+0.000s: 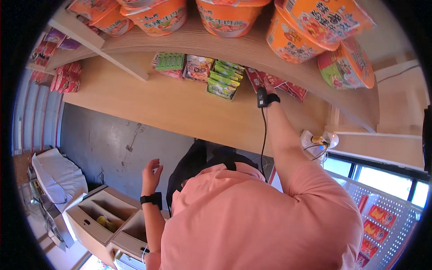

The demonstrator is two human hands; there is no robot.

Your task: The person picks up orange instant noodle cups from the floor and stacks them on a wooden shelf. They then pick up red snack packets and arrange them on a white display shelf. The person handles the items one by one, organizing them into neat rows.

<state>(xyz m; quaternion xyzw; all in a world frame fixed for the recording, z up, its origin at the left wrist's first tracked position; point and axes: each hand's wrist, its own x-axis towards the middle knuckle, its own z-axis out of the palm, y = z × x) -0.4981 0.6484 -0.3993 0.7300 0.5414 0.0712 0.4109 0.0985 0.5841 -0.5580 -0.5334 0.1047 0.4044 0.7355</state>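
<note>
My right hand point(269, 85) reaches under the overhanging shelf board and touches red snack packets point(294, 91) on the wooden shelf point(168, 103). Its fingers are partly hidden, so whether they grip a packet is unclear. Just left of it, a box of green packets point(222, 83) sits in a row of overlapping packs. Beside that box lie a pinkish-white candy packet point(198, 69) and a stack of bright green packs point(169, 61). Low at my side, my left hand point(151, 176) hangs in the air with fingers loosely bent and nothing in them.
Orange instant noodle tubs point(226, 18) line the upper shelf point(189, 41). Red tubs point(66, 78) stand at the far left end. Chargers with cables point(317, 143) are near the right edge. A compartmented cabinet point(98, 233) is behind my left arm. A perforated rack point(398, 202) holds red packets.
</note>
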